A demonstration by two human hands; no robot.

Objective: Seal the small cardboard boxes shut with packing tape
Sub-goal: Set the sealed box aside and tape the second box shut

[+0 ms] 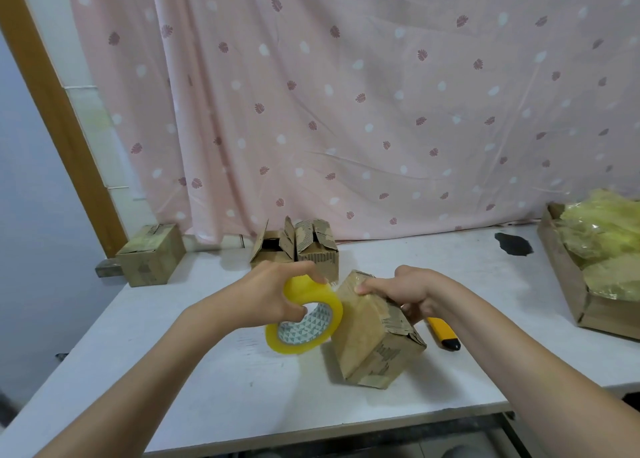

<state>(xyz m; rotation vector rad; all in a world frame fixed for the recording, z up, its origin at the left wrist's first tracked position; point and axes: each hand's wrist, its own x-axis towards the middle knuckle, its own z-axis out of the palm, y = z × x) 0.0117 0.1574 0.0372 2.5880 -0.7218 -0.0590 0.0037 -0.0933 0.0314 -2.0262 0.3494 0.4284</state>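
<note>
Left hand [273, 293] grips tape roll [304, 322]

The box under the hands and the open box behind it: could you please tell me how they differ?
The box in hand is closed, taped and tipped on an edge, steadied by the right hand. The open box sits flat, untouched, flaps up. Both are small brown cardboard.

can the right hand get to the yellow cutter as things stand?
Probably not right away: the right hand grips the box, and the cutter lies partly under that forearm. Close by, though, with nothing else blocking it.
</note>
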